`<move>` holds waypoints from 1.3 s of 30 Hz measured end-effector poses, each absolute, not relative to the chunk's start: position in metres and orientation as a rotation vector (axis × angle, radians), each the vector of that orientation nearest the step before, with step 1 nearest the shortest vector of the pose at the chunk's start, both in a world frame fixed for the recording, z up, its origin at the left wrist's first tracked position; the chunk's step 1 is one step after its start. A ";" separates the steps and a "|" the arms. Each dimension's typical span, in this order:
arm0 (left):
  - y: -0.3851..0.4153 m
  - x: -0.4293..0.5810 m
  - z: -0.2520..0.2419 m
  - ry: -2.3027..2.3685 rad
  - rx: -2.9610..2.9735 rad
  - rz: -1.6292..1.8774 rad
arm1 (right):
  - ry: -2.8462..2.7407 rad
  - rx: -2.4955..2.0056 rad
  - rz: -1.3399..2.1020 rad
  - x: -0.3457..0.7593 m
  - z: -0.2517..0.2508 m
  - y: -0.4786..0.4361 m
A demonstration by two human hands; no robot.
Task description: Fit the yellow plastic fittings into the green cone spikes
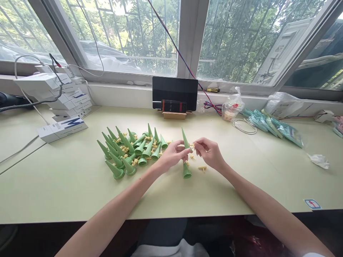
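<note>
My left hand is closed around a green plastic cone, which stands point up above the table. At the cone's right side, my right hand pinches a small yellow T-shaped plastic piece; whether it touches the cone I cannot tell. Below the left hand lies another green cone, its ribbed open end toward me. A loose yellow T-shaped piece rests on the table under my right hand. To the left is a cluster of several green cones, some upright, some lying, with yellow pieces among them.
A phone leans on a dark tablet by the window. White boxes are stacked at the left. A bagged cup, a coiled cable, teal packets and crumpled tissue lie at the right.
</note>
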State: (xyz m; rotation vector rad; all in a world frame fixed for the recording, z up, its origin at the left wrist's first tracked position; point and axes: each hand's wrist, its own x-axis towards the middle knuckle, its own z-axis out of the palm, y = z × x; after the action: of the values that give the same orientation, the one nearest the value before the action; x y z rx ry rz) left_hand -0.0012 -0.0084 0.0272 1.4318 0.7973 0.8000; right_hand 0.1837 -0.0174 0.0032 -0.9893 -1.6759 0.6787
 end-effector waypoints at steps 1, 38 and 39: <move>-0.008 -0.001 0.027 0.793 1.432 0.800 | -1.675 -0.992 0.683 0.184 0.003 -0.017; -0.006 0.001 0.022 0.846 1.492 0.846 | -1.828 -1.162 0.500 0.188 -0.001 -0.012; -0.005 0.000 0.021 0.841 1.513 0.841 | -1.825 -1.160 0.505 0.188 -0.001 -0.012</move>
State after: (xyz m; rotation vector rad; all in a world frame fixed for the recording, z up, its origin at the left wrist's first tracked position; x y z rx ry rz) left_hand 0.0004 -0.0052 0.0207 1.5128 0.8409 0.8414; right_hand 0.1877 -0.0124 -0.0010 -1.1601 -1.8253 0.5049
